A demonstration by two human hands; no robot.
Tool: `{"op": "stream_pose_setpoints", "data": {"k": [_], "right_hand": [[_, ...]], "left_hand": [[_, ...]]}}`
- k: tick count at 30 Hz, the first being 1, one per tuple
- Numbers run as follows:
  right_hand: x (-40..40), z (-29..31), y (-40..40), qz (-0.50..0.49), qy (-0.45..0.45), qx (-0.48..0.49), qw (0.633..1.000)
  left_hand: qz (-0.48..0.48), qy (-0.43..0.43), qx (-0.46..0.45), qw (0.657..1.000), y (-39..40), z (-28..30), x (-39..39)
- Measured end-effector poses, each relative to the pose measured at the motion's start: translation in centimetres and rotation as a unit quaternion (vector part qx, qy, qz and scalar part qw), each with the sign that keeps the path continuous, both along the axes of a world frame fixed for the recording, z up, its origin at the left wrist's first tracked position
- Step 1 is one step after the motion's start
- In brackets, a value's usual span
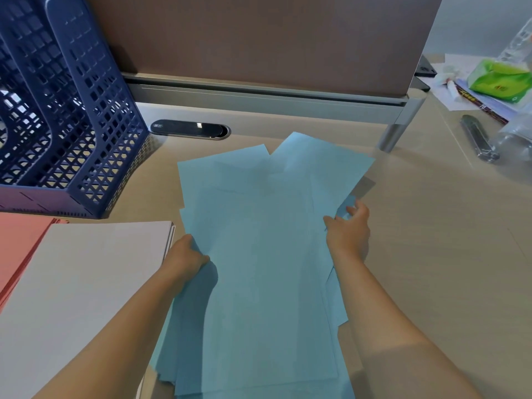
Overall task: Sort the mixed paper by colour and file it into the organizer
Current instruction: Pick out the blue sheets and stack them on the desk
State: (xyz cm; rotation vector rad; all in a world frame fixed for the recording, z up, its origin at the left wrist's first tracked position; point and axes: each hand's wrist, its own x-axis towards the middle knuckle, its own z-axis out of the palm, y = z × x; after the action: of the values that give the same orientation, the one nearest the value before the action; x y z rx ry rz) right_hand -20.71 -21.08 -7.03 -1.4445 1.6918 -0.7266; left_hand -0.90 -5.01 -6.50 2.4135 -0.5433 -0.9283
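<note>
Two hands on blue paper

Left hand grips the blue sheets at 9 o'clock; right hand pinches them at 3. White stack, pink stack at 9; organizer at 10.

The blue paper sheets at centre look thin and matt, as do the white paper stack and pink paper stack at lower left. The navy organizer at upper left is perforated plastic with a dull sheen. The desk has a smooth, pale wood-grain finish. The partition rail is brushed metal.
</note>
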Motion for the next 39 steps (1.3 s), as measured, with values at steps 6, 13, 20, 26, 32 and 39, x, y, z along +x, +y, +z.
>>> {"op": "stream_pose_setpoints", "data": {"k": [6, 13, 20, 26, 32, 39], "right_hand": [[-0.3, -0.4, -2.0, 0.068, 0.050, 0.070, 0.994], [-2.2, 0.9, -2.8, 0.000, -0.153, 0.119, 0.981], [-3.3, 1.2, -2.5, -0.051, -0.144, 0.015, 0.988], [-5.5, 1.4, -4.0, -0.068, 0.058, -0.041, 0.995], [-6.6, -0.3, -5.1, 0.018, 0.051, 0.087, 0.995], [-5.5, -0.1, -5.3, 0.046, 0.082, 0.103, 0.990]], "left_hand": [[0.013, 0.039, -0.050, 0.998, 0.4, 0.4, 0.3], [0.008, 0.078, -0.107, 0.991, 0.3, 1.8, 0.5], [-0.027, 0.088, -0.087, 0.992, 0.9, 2.5, 0.8], [0.035, 0.085, -0.138, 0.986, 1.2, 2.9, 1.2], [0.130, 0.067, -0.147, 0.978, 0.3, 2.4, 1.3], [0.154, -0.034, -0.086, 0.984, -1.1, 1.1, 0.7]]}}
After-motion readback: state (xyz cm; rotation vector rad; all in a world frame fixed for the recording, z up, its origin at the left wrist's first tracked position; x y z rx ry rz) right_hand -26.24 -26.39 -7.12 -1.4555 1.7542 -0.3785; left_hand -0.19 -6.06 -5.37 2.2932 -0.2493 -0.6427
